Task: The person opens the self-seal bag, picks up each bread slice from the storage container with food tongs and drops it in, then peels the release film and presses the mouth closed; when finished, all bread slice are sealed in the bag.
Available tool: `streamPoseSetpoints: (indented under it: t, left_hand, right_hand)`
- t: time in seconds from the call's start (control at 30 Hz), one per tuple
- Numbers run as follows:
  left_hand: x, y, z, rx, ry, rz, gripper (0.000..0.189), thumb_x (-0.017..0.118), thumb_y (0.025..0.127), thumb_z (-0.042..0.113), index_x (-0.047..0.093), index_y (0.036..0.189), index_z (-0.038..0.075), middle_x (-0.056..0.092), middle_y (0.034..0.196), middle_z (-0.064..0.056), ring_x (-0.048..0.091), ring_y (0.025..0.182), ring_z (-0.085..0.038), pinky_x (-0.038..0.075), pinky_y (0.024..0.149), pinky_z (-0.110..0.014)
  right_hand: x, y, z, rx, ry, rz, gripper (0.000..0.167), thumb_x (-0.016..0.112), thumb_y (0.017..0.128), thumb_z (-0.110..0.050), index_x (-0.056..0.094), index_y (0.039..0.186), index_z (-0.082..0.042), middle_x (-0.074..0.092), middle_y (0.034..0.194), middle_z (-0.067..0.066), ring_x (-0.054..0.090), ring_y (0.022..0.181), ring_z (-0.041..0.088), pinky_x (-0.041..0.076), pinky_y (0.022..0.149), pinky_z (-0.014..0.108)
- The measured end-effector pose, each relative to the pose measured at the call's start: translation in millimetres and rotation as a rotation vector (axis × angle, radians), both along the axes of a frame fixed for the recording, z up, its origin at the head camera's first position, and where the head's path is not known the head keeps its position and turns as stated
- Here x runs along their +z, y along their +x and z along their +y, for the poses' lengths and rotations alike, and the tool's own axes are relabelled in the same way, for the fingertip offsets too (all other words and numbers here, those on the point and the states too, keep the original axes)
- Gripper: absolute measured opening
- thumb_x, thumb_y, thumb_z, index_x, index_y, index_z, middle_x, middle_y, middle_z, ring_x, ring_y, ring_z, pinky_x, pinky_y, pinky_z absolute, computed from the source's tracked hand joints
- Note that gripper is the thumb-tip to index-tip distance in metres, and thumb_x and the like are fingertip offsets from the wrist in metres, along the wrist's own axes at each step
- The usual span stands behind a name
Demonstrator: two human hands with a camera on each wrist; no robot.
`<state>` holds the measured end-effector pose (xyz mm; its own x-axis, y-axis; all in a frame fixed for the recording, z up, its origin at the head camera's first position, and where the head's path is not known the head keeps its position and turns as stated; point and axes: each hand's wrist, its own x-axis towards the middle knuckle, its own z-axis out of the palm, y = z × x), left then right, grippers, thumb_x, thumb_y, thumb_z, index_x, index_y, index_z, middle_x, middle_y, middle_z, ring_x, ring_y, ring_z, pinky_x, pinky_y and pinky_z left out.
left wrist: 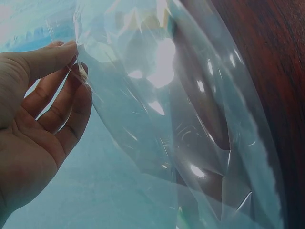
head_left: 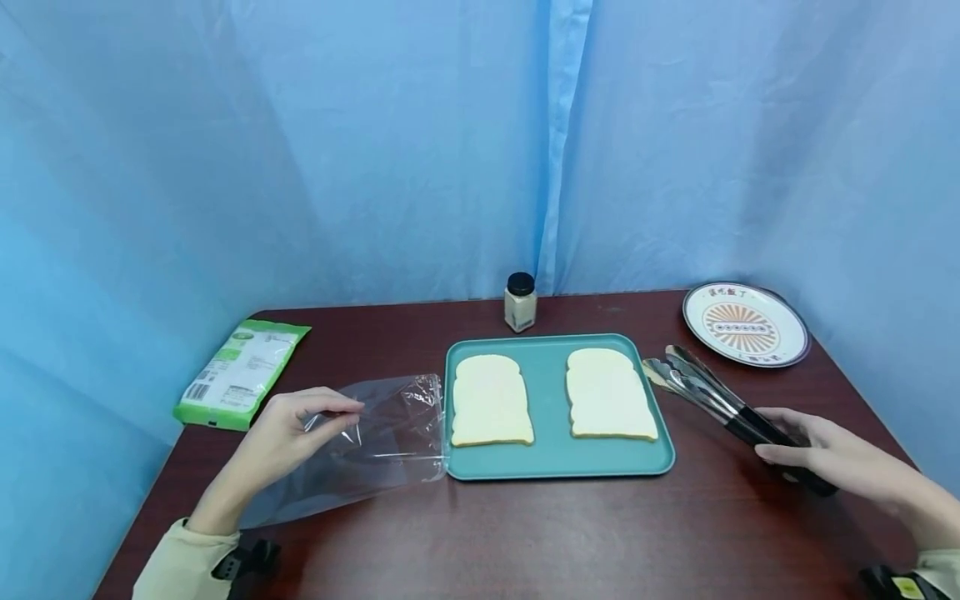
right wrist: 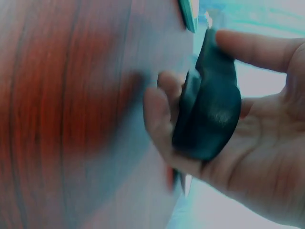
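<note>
Between thumb and fingertips my left hand (head_left: 300, 429) pinches the edge of a clear plastic bag (head_left: 390, 425), whose far end reaches the left rim of the teal tray (head_left: 551, 457). In the left wrist view the bag (left wrist: 138, 119) hangs crumpled and shiny beside the fingers. My right hand (head_left: 817, 450) grips metal tongs (head_left: 705, 390) by their black handles (right wrist: 209, 114), fingers and thumb curled round them. The tongs' tips point at the tray's right edge. Two bread slices, a left slice (head_left: 491, 400) and a right slice (head_left: 609, 393), lie apart on the tray.
A jar with a black lid (head_left: 520, 302) stands behind the tray. At the back right lies a round patterned plate (head_left: 742, 325), and a green-and-white packet (head_left: 240, 375) is at the left table edge. Blue curtains (head_left: 420, 150) hang behind the dark wooden table (head_left: 525, 533).
</note>
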<state>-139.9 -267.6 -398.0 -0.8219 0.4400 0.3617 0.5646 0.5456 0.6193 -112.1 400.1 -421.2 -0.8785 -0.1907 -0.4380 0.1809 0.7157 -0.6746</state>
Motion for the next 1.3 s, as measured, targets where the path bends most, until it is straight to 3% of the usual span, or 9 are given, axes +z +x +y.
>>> streamPoseSetpoints:
  t: [0.1,0.2,0.37,0.53,0.73,0.8,1.03,1.2,1.3]
  left_hand:
    - [0.3,0.8,0.5,0.006,-0.002,-0.001,0.029,0.081,0.085,0.002,0.079,0.110,0.015,0.074,0.103,0.008,0.069,0.092,-0.008,0.057,0.075,-0.022]
    - [0.6,0.9,0.9,0.002,0.007,0.002,0.028,0.081,0.085,0.002,0.079,0.110,0.016,0.074,0.102,0.007,0.069,0.092,-0.008,0.056,0.074,-0.022]
    - [1.2,4.1,-1.1,0.006,0.018,0.002,0.030,0.082,0.083,0.001,0.079,0.110,0.015,0.075,0.101,0.004,0.069,0.090,-0.008,0.057,0.073,-0.022]
    - [2.1,7.4,-4.4,0.003,0.016,0.017,0.030,0.082,0.084,0.001,0.079,0.110,0.015,0.075,0.101,0.003,0.070,0.088,-0.007,0.056,0.071,-0.021]
    - [-1.1,1.4,-4.0,-0.024,0.042,0.028,0.031,0.081,0.083,-0.002,0.078,0.110,0.014,0.074,0.102,0.004,0.070,0.089,-0.009,0.056,0.072,-0.021]
    - [-2.2,-0.8,-2.7,-0.025,0.043,0.025,0.031,0.080,0.084,-0.002,0.078,0.110,0.015,0.074,0.103,0.005,0.070,0.090,-0.009,0.056,0.072,-0.022]
    - [-2.8,-4.6,1.4,-0.046,0.055,0.004,0.029,0.079,0.085,-0.001,0.078,0.110,0.014,0.074,0.102,0.003,0.069,0.089,-0.010,0.056,0.071,-0.024]
    - [-3.8,-0.2,0.3,-0.025,0.055,0.000,0.027,0.079,0.086,0.002,0.078,0.110,0.014,0.074,0.103,0.004,0.069,0.090,-0.009,0.056,0.071,-0.024]
    - [-2.7,2.8,-2.0,-0.018,0.052,0.005,0.027,0.080,0.085,0.001,0.079,0.109,0.014,0.075,0.102,0.003,0.070,0.090,-0.009,0.055,0.071,-0.022]
  right_hand:
    - [0.1,1.2,6.9,0.006,-0.153,-0.025,0.071,0.055,0.107,-0.026,0.019,0.154,0.012,0.054,0.128,0.024,0.063,0.094,0.024,0.056,0.074,0.037]
    - [-0.8,1.3,9.5,0.024,-0.242,0.023,0.062,0.051,0.108,-0.017,0.020,0.152,0.014,0.060,0.121,0.023,0.067,0.095,0.023,0.059,0.076,0.039]
    - [-1.4,-0.6,2.5,0.010,-0.275,0.132,0.050,0.049,0.105,-0.007,0.030,0.150,0.007,0.065,0.107,0.024,0.069,0.090,0.029,0.060,0.074,0.039]
    - [-0.5,-1.9,-8.1,0.006,-0.295,0.192,0.045,0.048,0.104,-0.005,0.037,0.147,0.000,0.063,0.110,0.026,0.067,0.086,0.032,0.059,0.071,0.038]
    - [2.2,2.1,-13.5,-0.009,-0.272,0.332,0.048,0.046,0.102,0.000,0.044,0.148,-0.014,0.066,0.091,0.020,0.064,0.073,0.029,0.051,0.066,0.033]
    - [3.7,2.2,-13.8,-0.010,-0.302,0.365,0.050,0.045,0.101,0.003,0.045,0.148,-0.014,0.068,0.095,0.017,0.063,0.071,0.027,0.051,0.066,0.033]
    - [0.7,2.9,-9.7,0.053,-0.518,0.279,0.051,0.033,0.104,0.006,0.046,0.148,-0.017,0.069,0.120,0.005,0.067,0.081,0.030,0.060,0.070,0.042]
    - [-0.2,0.1,-10.6,0.156,-0.592,0.249,0.042,0.021,0.105,0.004,0.052,0.133,0.004,0.065,0.099,0.017,0.061,0.075,0.031,0.057,0.065,0.043]
    - [-2.4,-0.9,-13.1,0.184,-0.637,0.180,0.044,0.016,0.110,-0.004,0.055,0.121,0.012,0.061,0.086,0.019,0.060,0.072,0.029,0.055,0.064,0.042]
